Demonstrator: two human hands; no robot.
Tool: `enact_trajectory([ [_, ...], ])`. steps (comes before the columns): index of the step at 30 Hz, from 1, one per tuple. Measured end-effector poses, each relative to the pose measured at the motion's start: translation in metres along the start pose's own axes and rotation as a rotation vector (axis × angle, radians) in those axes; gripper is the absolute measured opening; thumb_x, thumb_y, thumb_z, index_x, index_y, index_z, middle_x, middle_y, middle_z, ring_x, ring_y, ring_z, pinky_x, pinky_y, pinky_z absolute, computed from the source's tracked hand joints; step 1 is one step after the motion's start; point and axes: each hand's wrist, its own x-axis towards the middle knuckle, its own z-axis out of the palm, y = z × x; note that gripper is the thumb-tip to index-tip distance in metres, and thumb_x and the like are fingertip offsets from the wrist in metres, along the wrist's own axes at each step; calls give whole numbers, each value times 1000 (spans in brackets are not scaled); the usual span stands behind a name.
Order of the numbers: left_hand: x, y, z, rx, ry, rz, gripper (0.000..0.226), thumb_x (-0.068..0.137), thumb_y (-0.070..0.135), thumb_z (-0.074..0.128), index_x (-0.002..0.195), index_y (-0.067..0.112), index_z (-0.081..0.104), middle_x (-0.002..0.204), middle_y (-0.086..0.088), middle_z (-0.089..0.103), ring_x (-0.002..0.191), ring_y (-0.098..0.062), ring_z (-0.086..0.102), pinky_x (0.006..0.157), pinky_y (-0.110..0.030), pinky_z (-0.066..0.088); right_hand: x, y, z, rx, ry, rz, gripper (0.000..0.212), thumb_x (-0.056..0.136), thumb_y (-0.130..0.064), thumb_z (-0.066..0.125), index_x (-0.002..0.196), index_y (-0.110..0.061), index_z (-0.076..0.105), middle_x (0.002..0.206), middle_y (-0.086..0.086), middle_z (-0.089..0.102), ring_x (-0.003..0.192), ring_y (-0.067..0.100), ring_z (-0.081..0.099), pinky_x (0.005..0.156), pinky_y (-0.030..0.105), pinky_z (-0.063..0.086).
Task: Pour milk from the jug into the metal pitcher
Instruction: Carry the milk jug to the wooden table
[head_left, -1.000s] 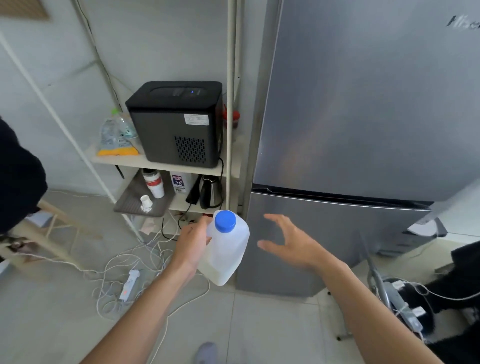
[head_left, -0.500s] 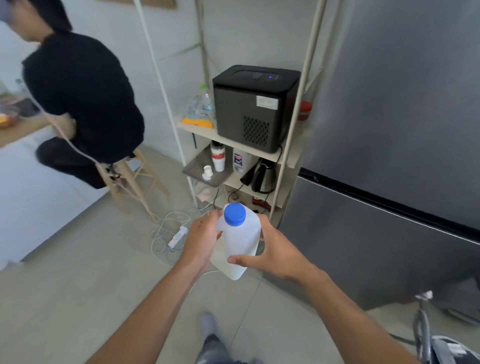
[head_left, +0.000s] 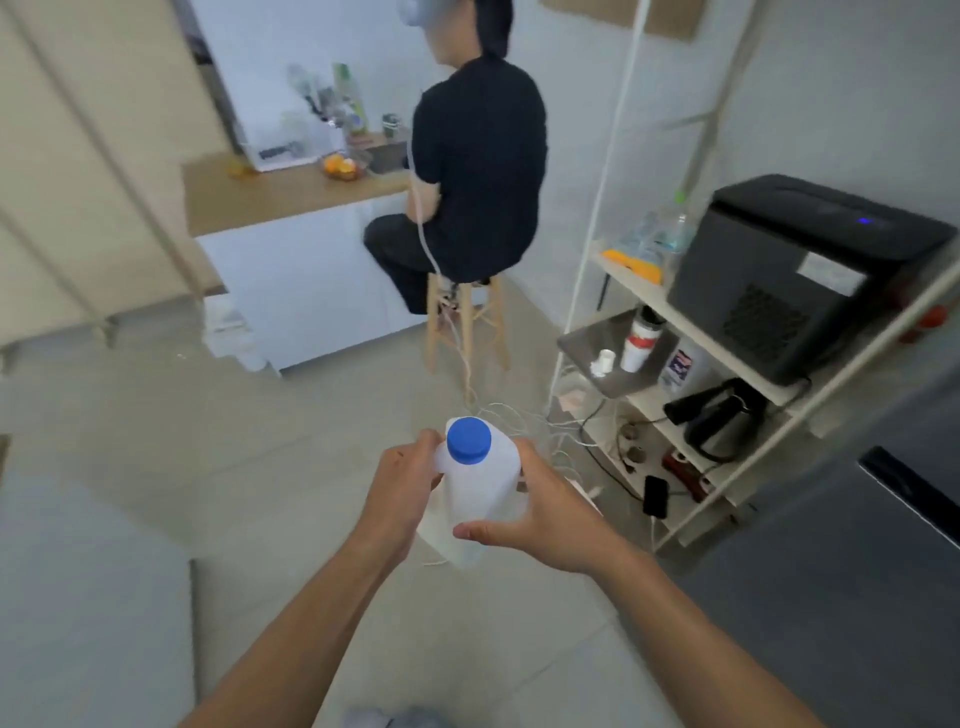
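Observation:
A white plastic milk jug with a blue screw cap is held upright in front of me, above the floor. My left hand grips its left side near the handle. My right hand wraps around its right side, thumb across the front near the bottom. The cap is on. No metal pitcher is in view.
A person in black sits on a wooden stool at a wooden counter ahead. A shelf rack on the right holds a black appliance, a kettle and cups. Cables lie on the floor. The fridge is at far right.
The view has swung left, away from the fridge toward the counter and the seated person. My right hand came in from open air and took hold of the jug's right side.

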Motion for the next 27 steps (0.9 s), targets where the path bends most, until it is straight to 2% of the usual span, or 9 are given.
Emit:
enact_trajectory([
  [4,1,-3,-67,-54,151,-10,56,81,50,49,88,-5,55,85,-6,46,82,-24,37,80,-40,31,45,-35,44,-27,-146,-68,104,72,-67,98,156,-53,37,147,-33,56,137,-3,54,111,30,50],
  [8,-5,-6,-134,-139,290,-25,52,82,51,49,87,-1,55,87,-6,45,84,-24,36,76,-40,30,88,-76,95,-50,-272,-142,104,70,-66,99,154,-49,40,144,-29,59,134,-2,58,111,33,53],
  [12,0,-15,-198,-213,433,1,24,104,32,48,89,14,52,89,-7,45,84,-24,35,64,-35,28,124,-119,146,-65,-393,-204,99,73,-60,100,151,-49,41,141,-29,60,128,-4,60,105,29,54],
  [16,0,-27,-260,-259,544,2,35,102,35,47,86,3,45,86,-6,42,83,-23,33,67,-37,27,154,-159,196,-83,-499,-287,90,75,-52,101,140,-65,39,142,-31,59,127,-7,59,104,24,54],
  [18,-5,-30,-287,-278,598,-10,38,104,32,46,85,0,41,85,-8,39,73,-21,32,66,-38,25,167,-176,222,-80,-547,-326,88,76,-49,101,133,-72,39,141,-36,58,126,-12,58,101,18,53],
  [20,-10,-34,-313,-313,639,-5,34,104,30,47,83,4,41,83,-9,38,64,-18,30,65,-38,25,178,-192,250,-77,-590,-357,90,74,-52,102,138,-68,40,142,-36,59,128,-11,59,104,22,54],
  [22,-19,-38,-339,-336,672,-2,40,97,37,49,83,0,40,81,-9,40,68,-20,32,66,-38,28,186,-206,278,-79,-633,-379,97,72,-57,101,148,-56,42,144,-32,60,130,-6,61,107,30,55],
  [24,-30,-46,-363,-359,715,-23,44,96,37,49,85,-4,38,81,-9,39,72,-22,32,67,-38,28,191,-221,306,-84,-693,-408,101,71,-59,101,153,-49,42,144,-30,61,131,-5,61,107,29,55],
  [27,-48,-62,-395,-417,831,-39,40,103,30,49,81,-2,38,78,-9,36,60,-18,31,63,-36,27,192,-242,346,-107,-776,-461,103,71,-61,101,154,-47,42,144,-29,62,132,-5,61,107,28,55],
])
